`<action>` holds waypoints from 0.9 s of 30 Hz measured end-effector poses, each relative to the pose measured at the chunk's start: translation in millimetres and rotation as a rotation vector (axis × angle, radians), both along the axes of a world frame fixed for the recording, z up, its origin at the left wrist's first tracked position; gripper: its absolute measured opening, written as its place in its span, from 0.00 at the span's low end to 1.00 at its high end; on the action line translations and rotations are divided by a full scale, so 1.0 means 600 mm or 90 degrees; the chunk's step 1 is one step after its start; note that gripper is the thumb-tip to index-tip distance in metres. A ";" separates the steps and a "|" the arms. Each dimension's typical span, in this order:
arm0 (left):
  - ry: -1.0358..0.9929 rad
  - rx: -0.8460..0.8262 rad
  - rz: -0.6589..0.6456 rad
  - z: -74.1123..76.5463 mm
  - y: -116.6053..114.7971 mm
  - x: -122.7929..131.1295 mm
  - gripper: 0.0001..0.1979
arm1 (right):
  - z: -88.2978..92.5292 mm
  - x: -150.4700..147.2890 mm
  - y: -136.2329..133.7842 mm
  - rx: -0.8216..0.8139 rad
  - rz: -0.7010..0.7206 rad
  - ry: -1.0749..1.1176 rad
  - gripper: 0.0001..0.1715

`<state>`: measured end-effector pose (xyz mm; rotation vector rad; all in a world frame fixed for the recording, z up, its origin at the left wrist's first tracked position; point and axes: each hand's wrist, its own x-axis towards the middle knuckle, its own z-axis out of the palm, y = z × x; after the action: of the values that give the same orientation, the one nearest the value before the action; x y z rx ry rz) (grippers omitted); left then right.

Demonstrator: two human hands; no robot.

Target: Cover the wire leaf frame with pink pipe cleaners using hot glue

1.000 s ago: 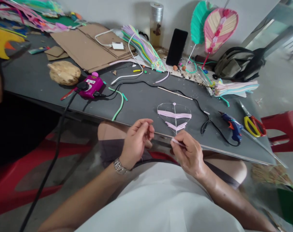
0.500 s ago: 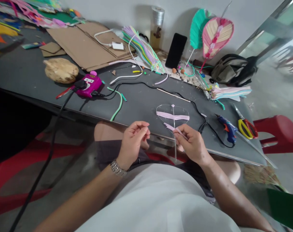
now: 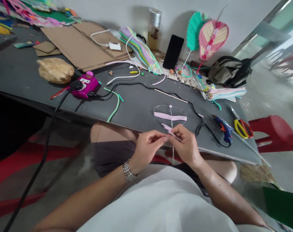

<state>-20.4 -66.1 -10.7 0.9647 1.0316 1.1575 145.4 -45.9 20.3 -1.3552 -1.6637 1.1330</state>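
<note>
A wire frame (image 3: 158, 107), rounded like a fan and with a straight stem, lies at the table's front edge. Lilac pipe cleaners (image 3: 161, 115) span its middle in a band. Below that band, my right hand (image 3: 185, 145) pinches more lilac pipe cleaners (image 3: 166, 127) between thumb and fingers, over the stem. My left hand (image 3: 148, 148), with a metal watch on its wrist, is closed in a pinch and meets the right fingertips. Whatever lies between its fingertips is hidden. The stem's lower end hangs past the table edge.
Right of the frame lie a blue glue gun (image 3: 225, 129) and yellow-and-red scissors (image 3: 241, 125). A black cable (image 3: 146, 84) crosses the table from a magenta power socket (image 3: 85, 85). Behind are bundled pipe cleaners (image 3: 141, 50), a phone (image 3: 173, 51), cardboard (image 3: 76, 45) and two finished fans (image 3: 214, 38).
My left hand has moved right, from apart to touching the fingertips of my right hand. The right hand keeps its pinch on the lilac pipe cleaners. The whole view has shifted slightly.
</note>
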 end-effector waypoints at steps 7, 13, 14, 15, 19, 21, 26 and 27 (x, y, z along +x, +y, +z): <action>0.008 0.071 0.209 0.001 0.019 -0.057 0.16 | -0.008 0.034 0.038 0.105 0.008 -0.176 0.09; 0.070 0.034 0.132 0.003 0.013 -0.061 0.15 | 0.007 0.017 0.052 -0.119 0.063 0.060 0.16; 0.070 0.029 0.115 0.001 0.008 -0.054 0.12 | 0.010 0.011 0.050 -0.170 0.064 0.108 0.18; 0.070 0.034 0.101 -0.001 0.003 -0.046 0.10 | 0.012 0.005 0.047 -0.211 0.060 0.144 0.20; 0.180 0.183 0.067 -0.006 -0.006 -0.025 0.08 | 0.012 -0.008 0.035 -0.237 0.022 0.190 0.25; 0.263 0.282 0.072 -0.005 -0.002 -0.021 0.07 | 0.009 -0.011 0.028 -0.215 0.005 0.180 0.25; 0.371 0.387 0.125 0.000 0.009 -0.020 0.03 | 0.007 -0.013 0.014 -0.174 -0.008 0.145 0.23; 0.384 0.398 0.131 0.000 0.010 -0.020 0.03 | 0.007 -0.014 0.013 -0.166 -0.008 0.139 0.23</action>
<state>-32.6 -60.3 -10.6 1.8118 1.2872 1.4364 137.1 -38.3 24.4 -1.3407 -1.3865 1.4751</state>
